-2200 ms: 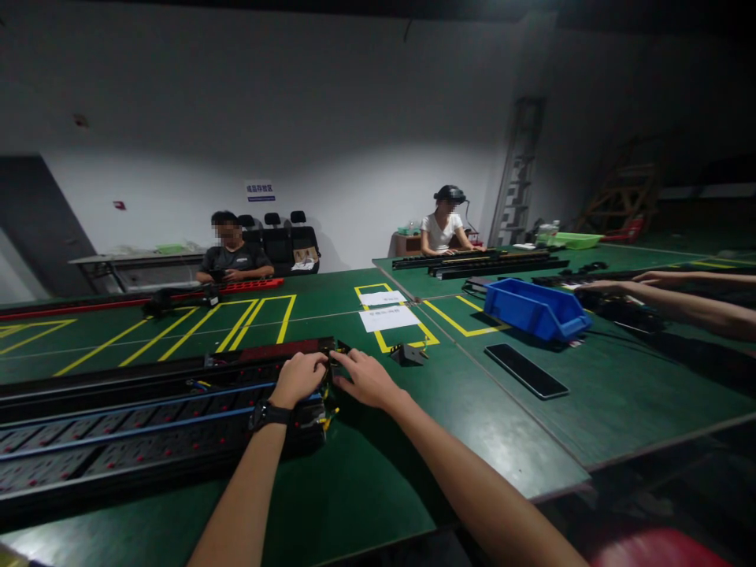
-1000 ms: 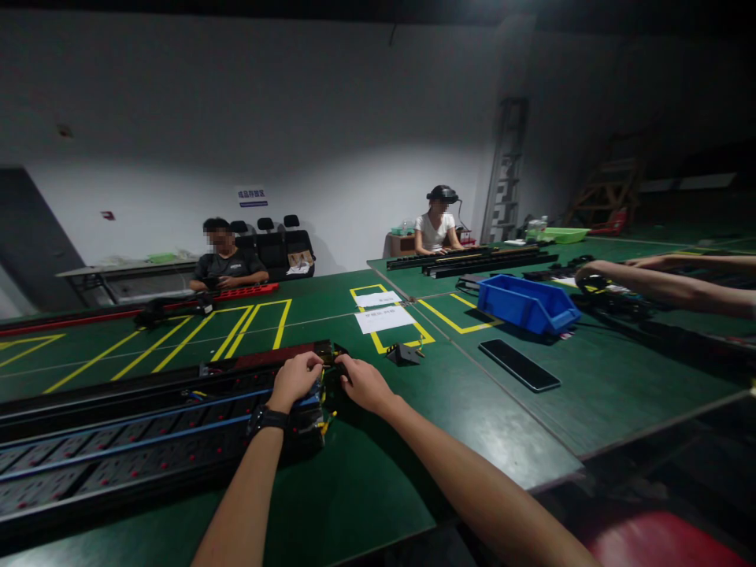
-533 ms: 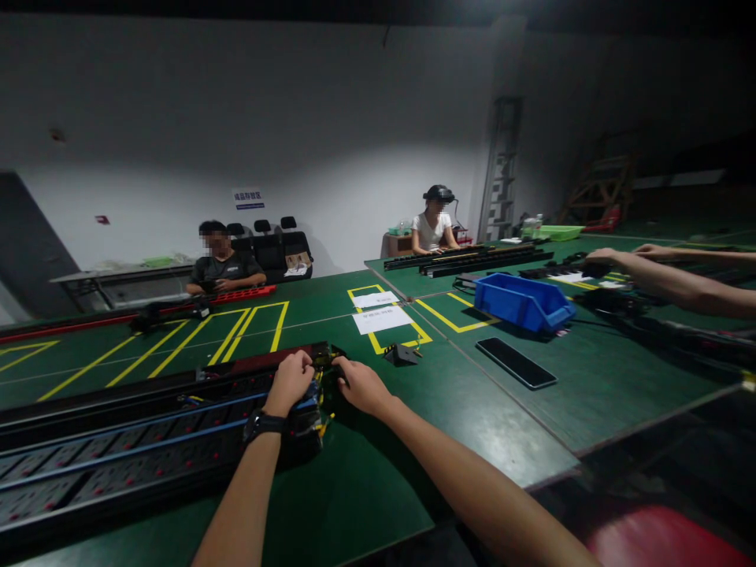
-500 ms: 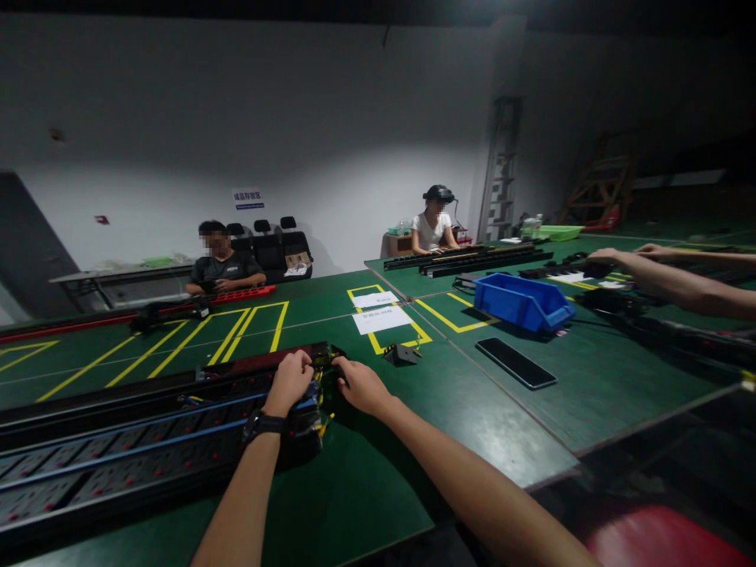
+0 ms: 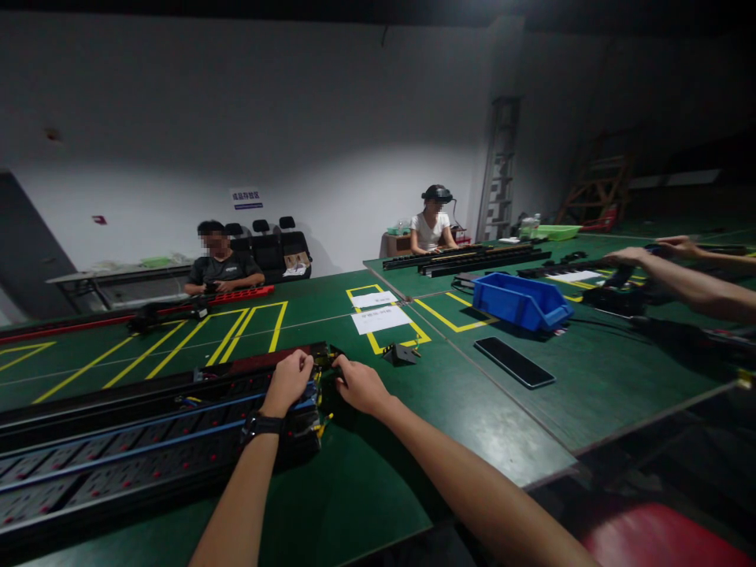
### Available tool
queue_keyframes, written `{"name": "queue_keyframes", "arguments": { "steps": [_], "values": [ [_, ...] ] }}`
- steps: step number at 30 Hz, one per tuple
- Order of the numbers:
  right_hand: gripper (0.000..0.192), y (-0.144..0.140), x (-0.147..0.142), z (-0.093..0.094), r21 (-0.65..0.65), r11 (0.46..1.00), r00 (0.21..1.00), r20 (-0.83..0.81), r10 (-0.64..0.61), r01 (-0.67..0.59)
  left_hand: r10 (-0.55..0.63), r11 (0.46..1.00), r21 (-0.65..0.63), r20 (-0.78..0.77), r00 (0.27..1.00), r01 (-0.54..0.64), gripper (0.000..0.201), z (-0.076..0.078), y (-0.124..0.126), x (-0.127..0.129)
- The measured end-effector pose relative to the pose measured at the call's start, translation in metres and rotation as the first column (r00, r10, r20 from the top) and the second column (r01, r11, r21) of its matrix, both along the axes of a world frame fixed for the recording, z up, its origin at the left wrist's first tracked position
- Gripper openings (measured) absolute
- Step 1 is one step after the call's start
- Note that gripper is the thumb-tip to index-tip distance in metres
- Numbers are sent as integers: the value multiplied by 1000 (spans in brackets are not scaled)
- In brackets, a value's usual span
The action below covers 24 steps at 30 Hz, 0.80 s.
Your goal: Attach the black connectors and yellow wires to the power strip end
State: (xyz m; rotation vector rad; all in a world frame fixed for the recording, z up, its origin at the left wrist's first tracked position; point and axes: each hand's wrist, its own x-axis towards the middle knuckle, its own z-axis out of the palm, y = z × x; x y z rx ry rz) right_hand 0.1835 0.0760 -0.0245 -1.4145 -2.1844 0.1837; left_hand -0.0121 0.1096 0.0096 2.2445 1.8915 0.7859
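Long black power strips point(image 5: 118, 441) with red switches and blue wires lie stacked along the green table point(image 5: 366, 488), running off to the left. My left hand point(image 5: 287, 382), a black watch on its wrist, rests curled on top of the strips' right end. My right hand point(image 5: 360, 386) is closed on the end piece there, where yellow and black wires point(image 5: 324, 394) stick out. What the fingertips pinch is hidden between the two hands.
A small dark bracket point(image 5: 400, 353) and white papers point(image 5: 380, 318) lie beyond my hands. A phone point(image 5: 513, 361) and a blue bin point(image 5: 520, 301) sit to the right. Another person's arms point(image 5: 679, 276) reach in from the right. Two people sit at the far tables.
My hands have stayed at the strip's right end, with the fingers shifting slightly. The other person's arms at the right have drawn back and upward. The view has drifted a little.
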Motion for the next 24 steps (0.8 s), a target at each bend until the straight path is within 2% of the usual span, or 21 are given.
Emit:
{"name": "queue_keyframes", "arguments": {
  "steps": [8,16,21,24],
  "values": [
    [33,-1,0,4,-13,1000,999,29,-14,15,-19,1000,-8,-37,999,19,37,-2,0,-1],
    [34,-2,1,8,-29,998,997,61,-49,51,-24,1000,-4,-55,998,24,39,-4,0,-2],
    [35,9,13,5,-91,978,981,-23,-191,189,-42,999,4,-50,998,42,40,-5,1,-3],
    [41,19,24,2,-117,968,971,-66,-230,221,-40,999,0,-41,998,40,40,-6,3,-3]
  ]
}}
